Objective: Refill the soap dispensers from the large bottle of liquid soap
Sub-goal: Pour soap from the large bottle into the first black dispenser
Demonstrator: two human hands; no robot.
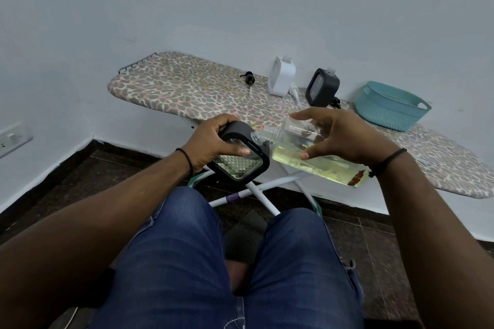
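Note:
My left hand (213,141) grips a black-framed soap dispenser (238,160) with a textured clear window, held tilted above my knees with its open neck pointing right. My right hand (339,136) holds the large clear bottle (318,160) of yellowish liquid soap, tipped almost flat, its threaded mouth touching the dispenser's neck. On the ironing board (187,88) stand a white dispenser (280,80) and a second black dispenser (322,87), both without pumps. A black pump (250,78), a white pump (294,91) and another black pump (335,102) lie beside them.
A teal plastic basket (390,107) sits on the board at the right. The board stands against a pale wall, its white crossed legs (259,192) just beyond my knees. My legs in blue jeans (227,262) fill the foreground. A wall socket (10,139) is at far left.

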